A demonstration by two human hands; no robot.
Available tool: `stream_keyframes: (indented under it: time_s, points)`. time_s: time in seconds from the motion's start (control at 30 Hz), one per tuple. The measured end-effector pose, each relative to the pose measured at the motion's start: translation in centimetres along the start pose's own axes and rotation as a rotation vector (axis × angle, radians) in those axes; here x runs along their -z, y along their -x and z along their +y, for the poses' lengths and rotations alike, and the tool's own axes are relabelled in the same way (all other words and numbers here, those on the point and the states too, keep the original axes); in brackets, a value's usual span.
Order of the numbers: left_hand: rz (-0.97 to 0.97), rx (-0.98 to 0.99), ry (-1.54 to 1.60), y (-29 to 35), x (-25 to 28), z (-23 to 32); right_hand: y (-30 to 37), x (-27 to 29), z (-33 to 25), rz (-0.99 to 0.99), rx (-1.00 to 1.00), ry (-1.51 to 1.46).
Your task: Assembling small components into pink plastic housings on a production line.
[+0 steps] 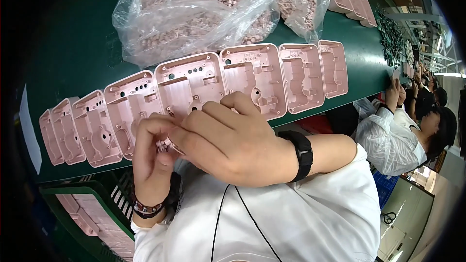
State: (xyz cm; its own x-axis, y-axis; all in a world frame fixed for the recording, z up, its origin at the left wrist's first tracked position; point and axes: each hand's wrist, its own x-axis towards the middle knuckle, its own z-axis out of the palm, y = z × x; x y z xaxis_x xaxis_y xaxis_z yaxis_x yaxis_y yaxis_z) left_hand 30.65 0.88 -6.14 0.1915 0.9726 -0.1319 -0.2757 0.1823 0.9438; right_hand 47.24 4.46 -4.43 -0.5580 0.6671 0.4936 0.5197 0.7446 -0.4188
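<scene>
A row of open pink plastic housings (189, 80) lies along the table's near edge, with posts, ribs and small holes inside. Over the front of the middle ones, my two hands are close together. My left hand (149, 157) is closed, thumb and fingers around a few small pink plastic parts (166, 144). Right beside it, my right hand (230, 138) bends across the housings with its fingers curled and pointing down. Its fingertips are hidden, so what they hold cannot be made out.
Clear plastic bags (145, 29) full of small pink parts stand behind the row on the green table (73, 63). More pink housings (357, 2) sit far right. A green crate (92, 184) with pink pieces is at lower left. Another person (393, 136) works at the right.
</scene>
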Motion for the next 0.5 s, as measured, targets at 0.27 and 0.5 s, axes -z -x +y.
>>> stream_keyframes:
  time_s: [0.27,0.5]
  points:
    - [-0.011,-0.096,-0.604,1.5,-0.3,-0.4,0.2,0.4,-0.3,-0.077,0.149,0.113]
    - [-0.062,0.155,-0.219,2.4,0.4,0.2,0.4,-0.2,-0.4,-0.080,0.134,-0.107]
